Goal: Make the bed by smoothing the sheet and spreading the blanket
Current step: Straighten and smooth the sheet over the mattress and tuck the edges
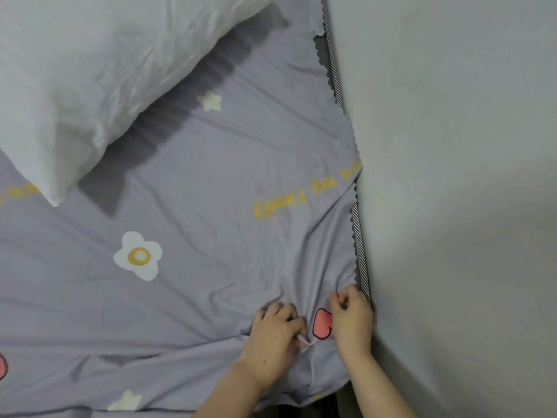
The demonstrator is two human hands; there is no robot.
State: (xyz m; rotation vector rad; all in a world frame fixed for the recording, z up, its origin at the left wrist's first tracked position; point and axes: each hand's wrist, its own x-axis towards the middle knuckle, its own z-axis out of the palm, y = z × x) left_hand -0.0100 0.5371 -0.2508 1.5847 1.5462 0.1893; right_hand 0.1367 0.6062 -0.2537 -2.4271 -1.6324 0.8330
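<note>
The lilac printed sheet [211,182] lies over the whole bed surface in my view, flat across the middle and gathered into radiating creases at the near corner by the wall. It looks thin, light and limp to me, probably a little slick, so I expect it to follow any pull at once and to fold back if let go. I would take it at the scalloped hem and draw it outward, not push on the flat. My left hand [275,331] is curled round a pinch of bunched cloth, and my right hand [352,319], just beside it with a pink print [322,324] showing between them, has its fingers curled into the cloth right at the hem. That hem runs along the striped mattress edging [360,245], which sits against the pale wall [452,146]. Well apart, at the far left, a white padded bundle [90,70] rests on the sheet. I cannot tell whether it is a pillow or the folded blanket.
</note>
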